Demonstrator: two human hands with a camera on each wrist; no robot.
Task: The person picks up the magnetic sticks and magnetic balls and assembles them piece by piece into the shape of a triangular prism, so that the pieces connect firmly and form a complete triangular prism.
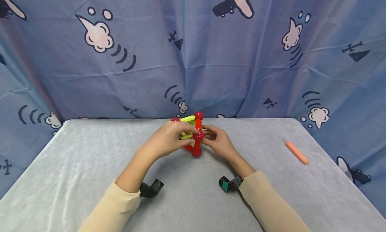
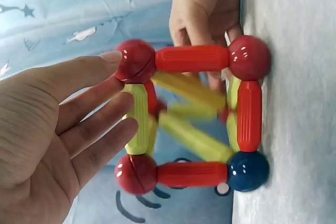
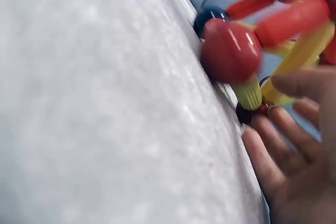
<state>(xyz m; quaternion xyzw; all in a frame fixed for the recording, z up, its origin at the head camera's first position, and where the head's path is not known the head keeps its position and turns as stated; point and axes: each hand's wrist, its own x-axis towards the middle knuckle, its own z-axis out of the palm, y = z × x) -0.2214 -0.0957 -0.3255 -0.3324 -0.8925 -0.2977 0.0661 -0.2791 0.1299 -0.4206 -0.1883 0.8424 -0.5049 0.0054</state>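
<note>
A frame of magnetic sticks and balls (image 1: 197,153) stands on the table, with red and yellow-green sticks joined by red balls. My left hand (image 1: 170,138) is at its left side, and the left wrist view shows the thumb and index finger pinching an upper red ball (image 2: 137,61). The other left fingers lie beside a yellow-green stick (image 2: 137,119). On the right side is my right hand (image 1: 219,143), its thumb and fingers spread apart near a yellow stick (image 3: 296,64); contact there is unclear. A dark blue ball (image 2: 248,171) forms a lower corner.
An orange stick (image 1: 297,152) lies alone on the right part of the table. The pale cloth-covered table (image 1: 90,178) ends at a blue patterned curtain (image 1: 150,58) close behind the frame. Each wrist wears a black strap.
</note>
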